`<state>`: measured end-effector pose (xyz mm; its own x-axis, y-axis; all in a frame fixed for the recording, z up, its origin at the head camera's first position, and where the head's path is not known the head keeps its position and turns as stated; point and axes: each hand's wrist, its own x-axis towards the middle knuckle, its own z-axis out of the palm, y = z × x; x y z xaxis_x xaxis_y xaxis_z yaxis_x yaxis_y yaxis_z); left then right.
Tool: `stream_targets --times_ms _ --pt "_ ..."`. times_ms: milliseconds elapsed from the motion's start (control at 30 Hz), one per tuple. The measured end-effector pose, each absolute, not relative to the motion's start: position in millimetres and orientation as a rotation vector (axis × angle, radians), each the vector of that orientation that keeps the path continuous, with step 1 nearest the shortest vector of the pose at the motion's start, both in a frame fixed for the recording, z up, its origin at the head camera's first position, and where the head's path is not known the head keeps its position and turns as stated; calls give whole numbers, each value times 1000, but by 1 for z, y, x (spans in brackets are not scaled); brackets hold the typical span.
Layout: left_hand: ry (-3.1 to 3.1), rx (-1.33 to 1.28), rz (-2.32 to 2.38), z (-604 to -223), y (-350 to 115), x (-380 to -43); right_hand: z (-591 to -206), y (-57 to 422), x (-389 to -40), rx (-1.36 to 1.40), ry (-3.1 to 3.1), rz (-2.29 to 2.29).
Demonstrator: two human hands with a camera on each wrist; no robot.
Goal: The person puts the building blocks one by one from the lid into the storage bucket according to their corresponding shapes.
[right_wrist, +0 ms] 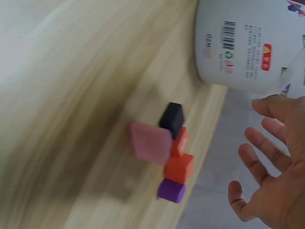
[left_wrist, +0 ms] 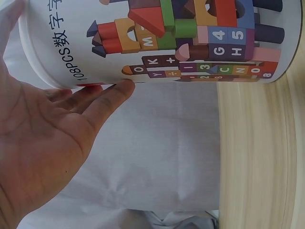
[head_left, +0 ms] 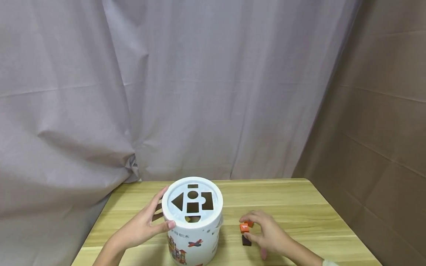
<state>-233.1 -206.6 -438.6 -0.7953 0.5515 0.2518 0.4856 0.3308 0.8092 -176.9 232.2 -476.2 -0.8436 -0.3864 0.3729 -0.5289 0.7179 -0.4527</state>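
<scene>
A white block bucket [head_left: 206, 242] with printed pictures stands on the table, its lid [head_left: 168, 204] cut with shaped holes. My left hand [head_left: 139, 227] holds its left side, thumb at the front rim and fingers round the side; the left wrist view shows the fingertips against the printed wall. My right hand [head_left: 269, 232] hovers over small blocks with thumb and fingers apart, nothing visibly held. Near it are an orange block [head_left: 244, 227] with a white mark, a second orange block [right_wrist: 179, 168], a black block [head_left: 246, 241], a pink block [right_wrist: 151, 143] and a purple block [right_wrist: 171, 191].
The wooden table [head_left: 283, 199] extends behind and to the right of the blocks. A grey curtain [head_left: 199, 92] hangs behind it, and brown cloth [head_left: 376, 147] covers the right side.
</scene>
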Motion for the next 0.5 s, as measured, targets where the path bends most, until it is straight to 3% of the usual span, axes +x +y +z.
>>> stream_targets --times_ms 267,500 --pt "2524 969 1485 -438 -206 -231 -495 240 -172 646 -2814 1141" --pt "2537 959 1462 -438 -206 -228 -510 241 -174 742 -2794 869"
